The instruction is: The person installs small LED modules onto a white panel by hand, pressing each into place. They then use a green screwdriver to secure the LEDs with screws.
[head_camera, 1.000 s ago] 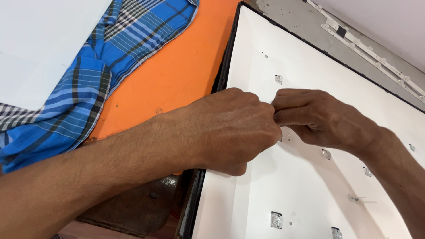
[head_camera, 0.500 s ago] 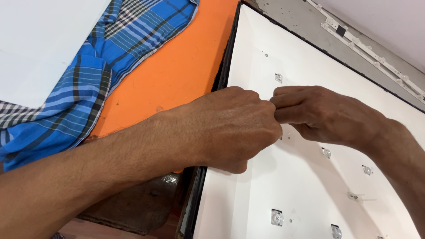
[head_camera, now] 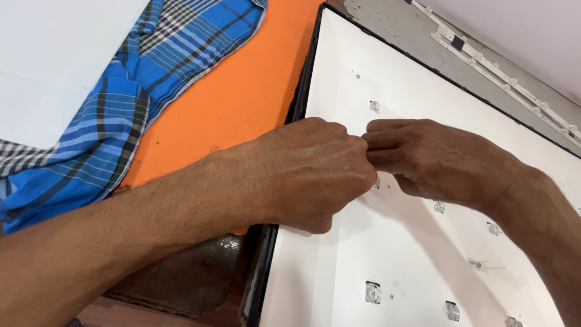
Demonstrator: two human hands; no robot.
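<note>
Nearest the wearer, small clear lenses (head_camera: pixel 373 292) sit in rows across the white reflector sheet (head_camera: pixel 339 284) of an opened flat panel, each one poking through its own hole, which is why they lie so evenly spaced. A black frame edge (head_camera: pixel 261 266) runs up the sheet's left side and keeps it seated in its tray.

Over the middle of the sheet, close to that left edge, the two hands meet. The left hand (head_camera: pixel 305 172) is curled into a loose fist, knuckles up, its fingertips tucked under and turned toward the other hand. The right hand (head_camera: pixel 439 160) comes in from the far side with fingers drawn together, tips touching the left's. Both look to be nipping something very small between them, but it is hidden by the fingers, so I cannot tell what it is.

Left of the panel, an orange mat (head_camera: pixel 236 103) cushions the bench, with a blue checked cloth (head_camera: pixel 115 115) bunched on it. Beyond the panel's far edge lies a pale strip (head_camera: pixel 502 79) studded with lenses.
</note>
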